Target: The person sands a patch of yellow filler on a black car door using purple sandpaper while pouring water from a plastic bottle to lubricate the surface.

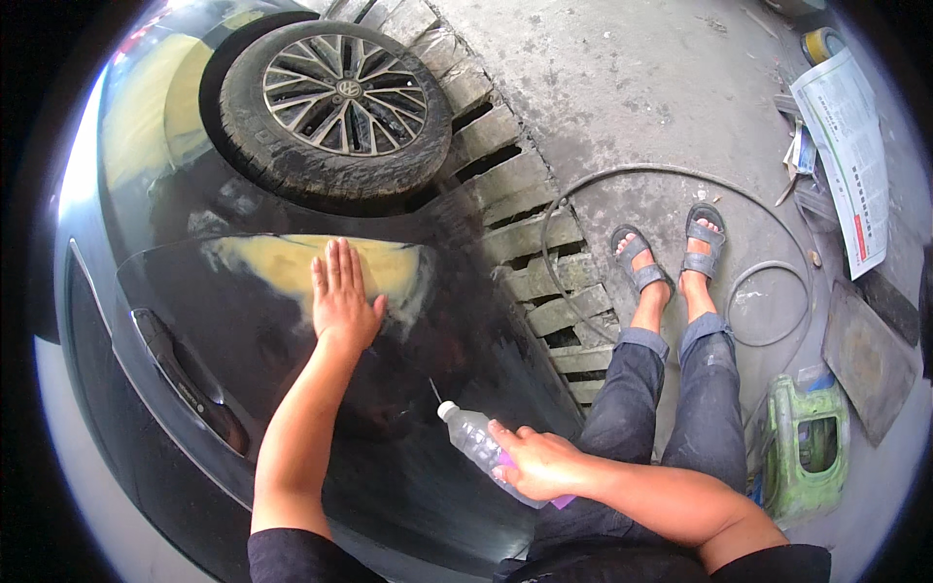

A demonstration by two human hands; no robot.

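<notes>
In the head view, the left hand (345, 309) lies flat, fingers extended and close together, on the yellow patch (277, 264) of the dark door (248, 340). The right hand (535, 463) wraps around a clear bottle (473, 434), its white cap (447, 410) tipped toward the door. The patch seems already spread, its rim rubbed pale; no dark coat covers it yet.

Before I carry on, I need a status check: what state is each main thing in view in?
Left hand: open, flat on yellow patch
Right hand: closed around bottle
Bottle: tilted, cap on
Wheel: mounted, dusty
Hose: loosely looped
Trouser legs: rolled up
Printed sheet: printed side showing
</notes>
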